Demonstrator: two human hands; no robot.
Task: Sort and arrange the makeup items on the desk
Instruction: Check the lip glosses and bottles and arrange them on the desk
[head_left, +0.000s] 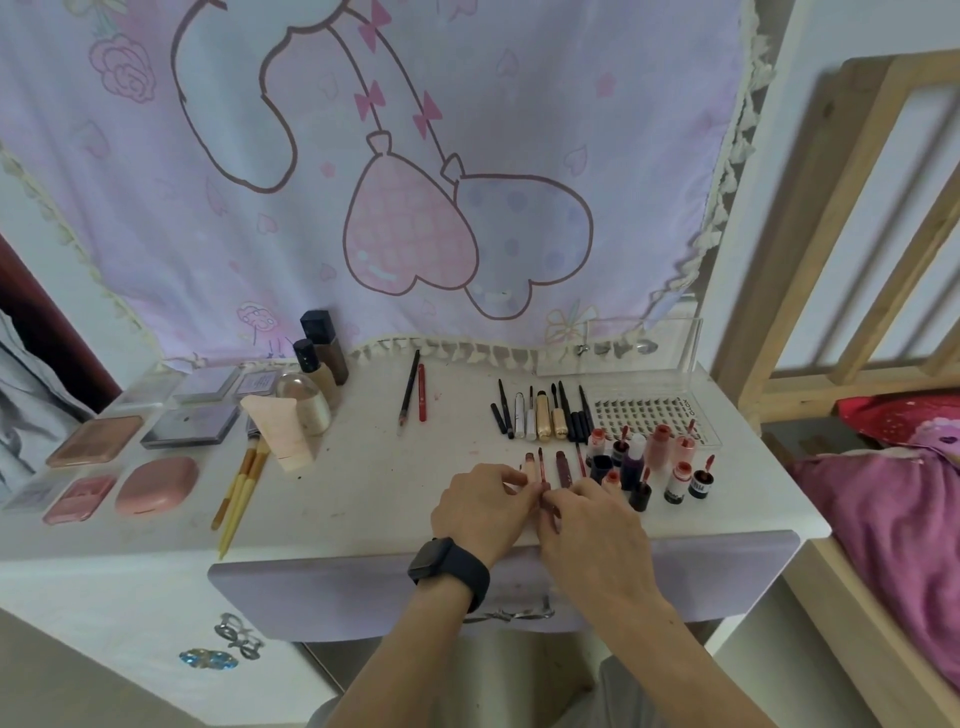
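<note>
White laminate covers the desk, scuffed with a few reddish smears, and a lilac drawer front runs under its near edge. A pink and lilac cloth printed with hearts and bows hangs on the wall behind. A pale wooden bed frame with magenta bedding stands at the right. The person's two hands meet at the front middle of the desk. The left hand wears a black watch, and the right hand is just beside it. Both have their fingertips curled in, pinching a slim red lip tube between them. I cannot tell which end each holds. Just beyond the fingers three more lip sticks lie side by side, pointing away. To their right a cluster of small lip glaze bottles stands upright, some with their wands out. Behind these a neat row of mascaras and liners lies flat, and two pencils lie apart to the left. A clear plastic lash box sits at the back right with its lid raised, and rows of dark lash clusters fill it. Foundation bottles, a pink squeeze tube, yellow-handled brushes and several closed compacts occupy the left side.
</note>
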